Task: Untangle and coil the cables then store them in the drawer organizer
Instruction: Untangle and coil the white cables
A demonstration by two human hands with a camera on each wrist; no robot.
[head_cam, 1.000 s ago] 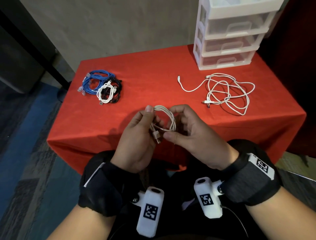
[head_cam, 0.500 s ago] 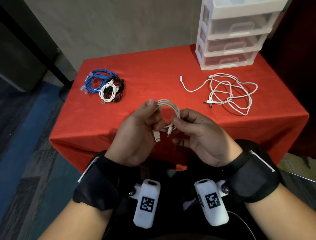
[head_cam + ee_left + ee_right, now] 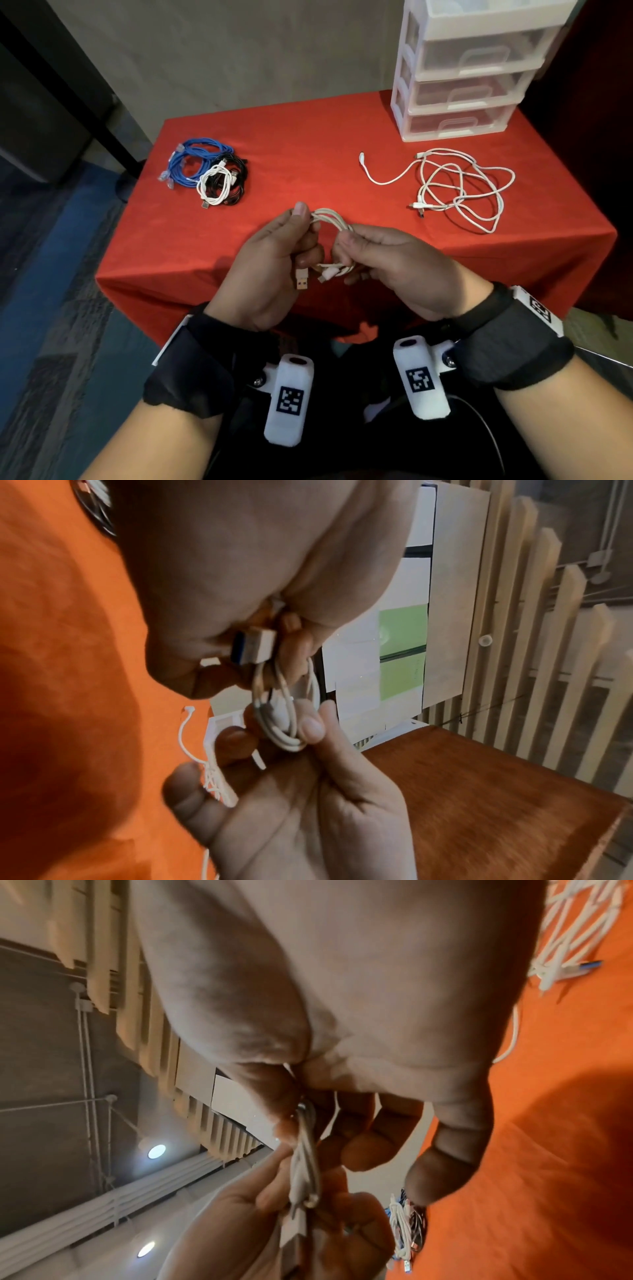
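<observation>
A small white cable coil [image 3: 331,222] hangs in the air over the red table's front edge [image 3: 205,274], held by both hands. My left hand [image 3: 305,236] pinches its left side, thumb on top, and the USB plug [image 3: 302,281] sticks out below the fingers. My right hand [image 3: 344,255] grips the coil's right side, with a small connector [image 3: 327,274] poking out beneath. The left wrist view shows the plug [image 3: 255,647] and the loops [image 3: 287,718] pinched by my right thumb. The right wrist view shows the cable [image 3: 304,1161] between both hands.
A tangle of loose white cables [image 3: 459,185] lies on the table's right half. Coiled blue, black and white cables [image 3: 209,171] sit together at the back left. The clear plastic drawer organizer [image 3: 469,68] stands at the back right corner, its drawers shut.
My right hand has shifted from the coil's lower edge to its right side. The small connector end now sticks out below the coil, and the USB plug hangs lower from my left fingers.
</observation>
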